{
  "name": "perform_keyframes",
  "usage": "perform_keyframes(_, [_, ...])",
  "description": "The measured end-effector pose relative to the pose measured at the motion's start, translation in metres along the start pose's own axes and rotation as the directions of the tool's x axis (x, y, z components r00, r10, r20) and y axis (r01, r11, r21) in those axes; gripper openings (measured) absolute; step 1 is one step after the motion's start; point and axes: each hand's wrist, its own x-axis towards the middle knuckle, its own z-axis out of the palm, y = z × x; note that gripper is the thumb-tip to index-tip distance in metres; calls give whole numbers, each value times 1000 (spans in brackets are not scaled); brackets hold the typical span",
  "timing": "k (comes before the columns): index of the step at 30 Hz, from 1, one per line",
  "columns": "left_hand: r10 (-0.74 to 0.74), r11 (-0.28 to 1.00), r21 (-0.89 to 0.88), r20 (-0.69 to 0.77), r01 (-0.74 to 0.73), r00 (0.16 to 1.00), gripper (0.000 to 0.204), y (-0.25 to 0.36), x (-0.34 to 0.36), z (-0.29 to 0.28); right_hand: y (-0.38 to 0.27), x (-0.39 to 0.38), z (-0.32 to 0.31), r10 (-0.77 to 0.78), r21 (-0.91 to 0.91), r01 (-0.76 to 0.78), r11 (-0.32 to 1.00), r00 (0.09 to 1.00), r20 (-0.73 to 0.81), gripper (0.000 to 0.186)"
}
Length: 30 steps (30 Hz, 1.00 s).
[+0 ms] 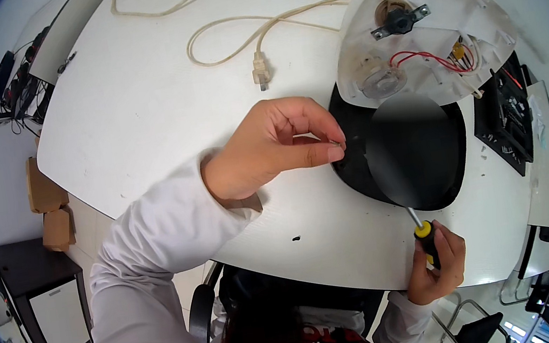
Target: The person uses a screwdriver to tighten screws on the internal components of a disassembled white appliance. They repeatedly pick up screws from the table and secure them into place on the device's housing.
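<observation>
Left hand (270, 142): thumb and forefinger pinched on a small piece (337, 143), too tiny to identify. Right hand (443, 263): fingers wrapped round the handle of a screwdriver (424, 229), black and yellow, its shaft pointing away from the palm; tip contact unclear. Black panel (400, 160): just right of the left fingertips, beyond the right hand; rounded, partly blurred. White housing (460, 10): farther out from both hands, hollow side showing, red wires (424, 55) inside
</observation>
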Motion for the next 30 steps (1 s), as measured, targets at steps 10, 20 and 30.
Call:
perform_keyframes(10, [62,990,-131,24,-58,998,17,0,-1,-1,4,1,6,8,57,-8,998,1000,-10,44])
perform_keyframes(20, [82,996,-30,-3,-82,997,18,3,0,0,6,3,5,-5,51,5,999,1000,-8,39])
perform_keyframes(30, [-43,994,100,1,42,999,15,11,2,-10,3,8,3,-3,90,-5,996,996,88,44])
